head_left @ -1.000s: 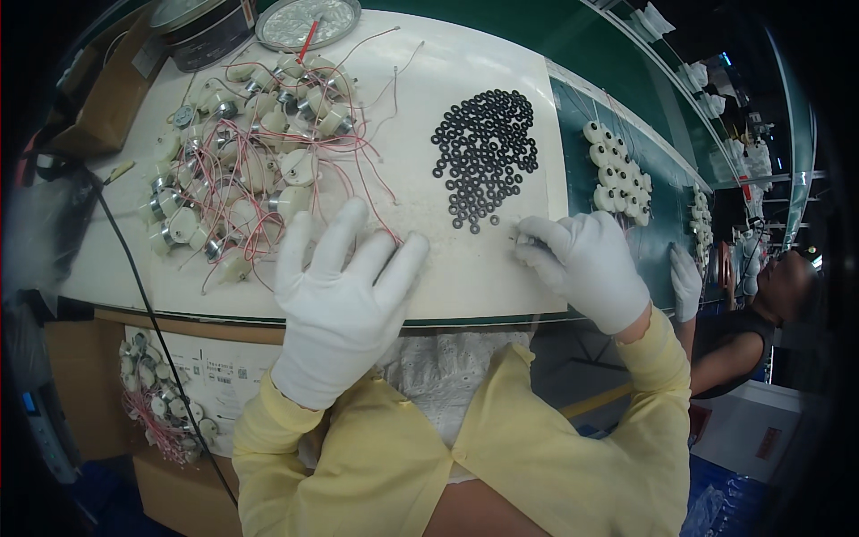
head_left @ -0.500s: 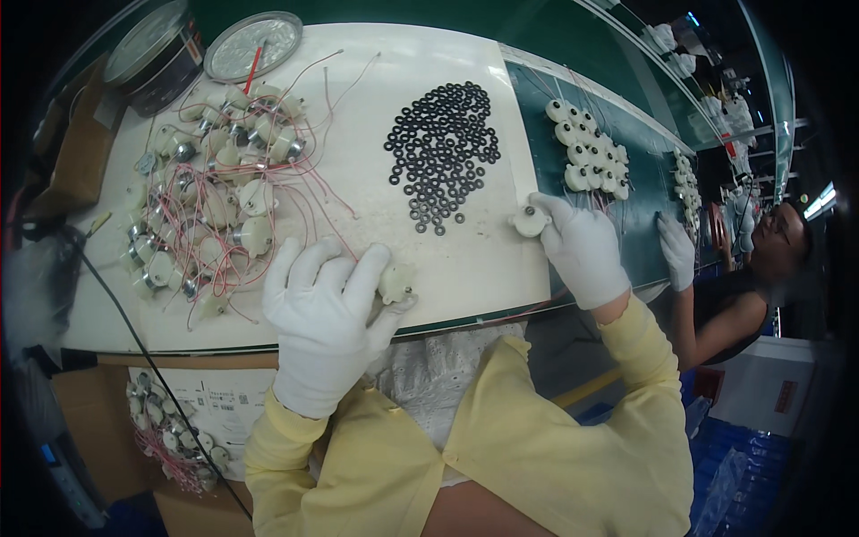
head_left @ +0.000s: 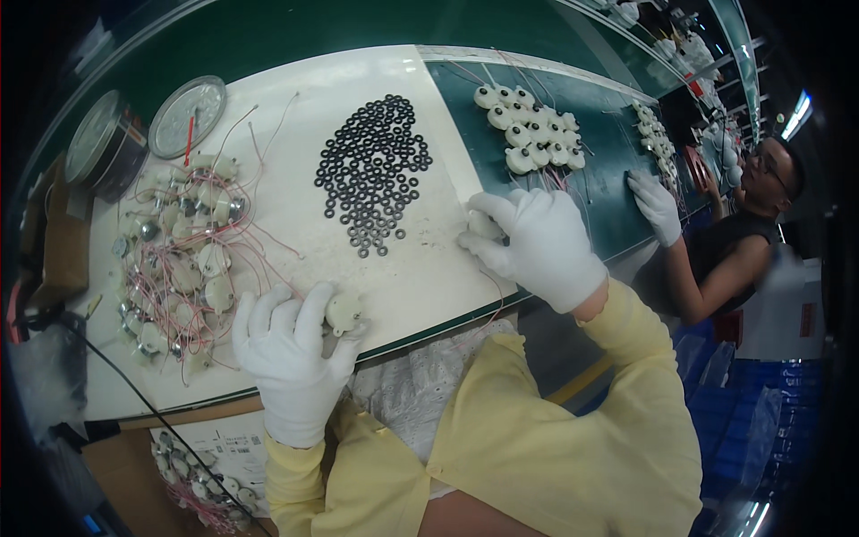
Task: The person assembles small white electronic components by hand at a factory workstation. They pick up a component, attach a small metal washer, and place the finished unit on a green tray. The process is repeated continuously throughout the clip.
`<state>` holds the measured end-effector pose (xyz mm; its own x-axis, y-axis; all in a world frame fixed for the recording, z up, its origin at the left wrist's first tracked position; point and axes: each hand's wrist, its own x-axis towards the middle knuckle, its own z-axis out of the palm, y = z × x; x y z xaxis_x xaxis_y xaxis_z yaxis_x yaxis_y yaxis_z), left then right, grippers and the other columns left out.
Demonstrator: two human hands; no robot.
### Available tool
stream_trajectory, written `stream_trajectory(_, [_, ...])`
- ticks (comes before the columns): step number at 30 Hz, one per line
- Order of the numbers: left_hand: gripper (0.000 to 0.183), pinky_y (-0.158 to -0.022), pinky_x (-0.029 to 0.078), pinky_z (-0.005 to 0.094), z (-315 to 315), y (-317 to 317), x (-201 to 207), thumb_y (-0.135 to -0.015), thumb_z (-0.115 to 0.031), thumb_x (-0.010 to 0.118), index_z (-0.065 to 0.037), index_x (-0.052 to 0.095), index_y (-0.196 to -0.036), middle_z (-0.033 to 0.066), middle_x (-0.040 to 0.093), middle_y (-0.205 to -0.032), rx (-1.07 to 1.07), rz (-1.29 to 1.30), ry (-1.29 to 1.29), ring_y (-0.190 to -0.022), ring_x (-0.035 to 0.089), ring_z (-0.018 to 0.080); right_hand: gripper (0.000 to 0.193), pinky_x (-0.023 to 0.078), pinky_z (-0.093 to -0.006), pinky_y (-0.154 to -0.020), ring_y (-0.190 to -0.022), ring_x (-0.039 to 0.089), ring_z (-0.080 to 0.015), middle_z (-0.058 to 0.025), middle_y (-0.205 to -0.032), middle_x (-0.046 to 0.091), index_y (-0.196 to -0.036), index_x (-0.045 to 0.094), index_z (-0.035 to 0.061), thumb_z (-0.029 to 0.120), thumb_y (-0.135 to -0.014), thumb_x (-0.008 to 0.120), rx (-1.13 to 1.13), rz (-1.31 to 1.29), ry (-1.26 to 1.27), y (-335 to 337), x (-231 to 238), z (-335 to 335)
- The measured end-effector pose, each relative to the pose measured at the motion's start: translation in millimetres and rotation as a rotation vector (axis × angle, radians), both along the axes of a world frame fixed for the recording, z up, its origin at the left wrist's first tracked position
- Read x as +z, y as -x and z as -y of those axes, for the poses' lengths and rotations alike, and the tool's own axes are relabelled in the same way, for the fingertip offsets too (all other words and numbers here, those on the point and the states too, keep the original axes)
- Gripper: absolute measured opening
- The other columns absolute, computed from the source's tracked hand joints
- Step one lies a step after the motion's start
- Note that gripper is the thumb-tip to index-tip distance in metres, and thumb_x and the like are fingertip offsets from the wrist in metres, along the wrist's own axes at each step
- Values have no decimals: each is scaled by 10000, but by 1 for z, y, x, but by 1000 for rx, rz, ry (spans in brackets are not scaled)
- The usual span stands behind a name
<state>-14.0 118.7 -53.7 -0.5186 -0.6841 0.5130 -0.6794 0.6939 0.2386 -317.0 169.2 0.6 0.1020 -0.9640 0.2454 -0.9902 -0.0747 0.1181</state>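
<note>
Left hand (head_left: 293,365) pinches motor (head_left: 342,312), left of centre; right hand (head_left: 553,248) grips white part (head_left: 483,225), centre. Ringed batch (head_left: 519,136), upper right, seems done; wired pile (head_left: 186,275), left, and loose rings (head_left: 376,159) seemingly remain.

My right hand (head_left: 546,246) covers much of the pale part (head_left: 481,225) it pinches; my left hand (head_left: 291,362) hides one edge of a second motor (head_left: 344,311). Print on the white carton panel (head_left: 240,455) blurs.

A dark tub (head_left: 109,150) stands between a cardboard box (head_left: 68,240) and a round lid (head_left: 183,112).
</note>
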Motion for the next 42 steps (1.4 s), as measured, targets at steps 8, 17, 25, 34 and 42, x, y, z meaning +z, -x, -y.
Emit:
stream_trajectory(8, [494,-1096,442,575,-4,-1,4,-826,-414,837,-143,696,-1214,65,608,-964,3,31,-37,-1077,612,319,345,497,-434,-636,-742,685,-291,-66,-803,676,-1111,743,197,353,-815,830,-155,6,18,49,7,-13])
stream_trajectory(17, [486,-1096,437,566,-4,-3,1,-820,-432,842,-162,695,-1196,24,643,-998,2,48,-8,-1086,613,310,298,501,-407,-664,-767,678,-261,-25,-843,690,-1009,713,145,231,-776,878,-173,149,200,63,-12,-14])
stream_trajectory(25, [479,-1095,437,571,-3,-2,3,-820,-453,837,-165,703,-1178,22,641,-992,-11,52,-3,-1083,612,308,257,485,-410,-651,-767,671,-256,-5,-843,686,-985,704,154,213,-793,865,-166,35,276,74,-20,-12])
stream_trajectory(34, [478,-1081,421,554,-2,-6,6,-795,-453,839,-144,718,-1139,35,610,-934,-28,-84,-15,-1010,607,299,356,536,-316,-708,-748,681,-183,-113,-984,752,-1300,710,29,55,-945,728,-317,510,296,65,31,-45])
stream_trajectory(42, [371,-968,465,503,-5,10,30,-846,-428,820,-130,709,-1037,27,600,-898,-68,-224,-14,-922,607,269,654,497,-387,-624,-708,668,-294,-132,-1071,719,-1263,662,63,209,-666,884,403,700,98,-100,2,-10])
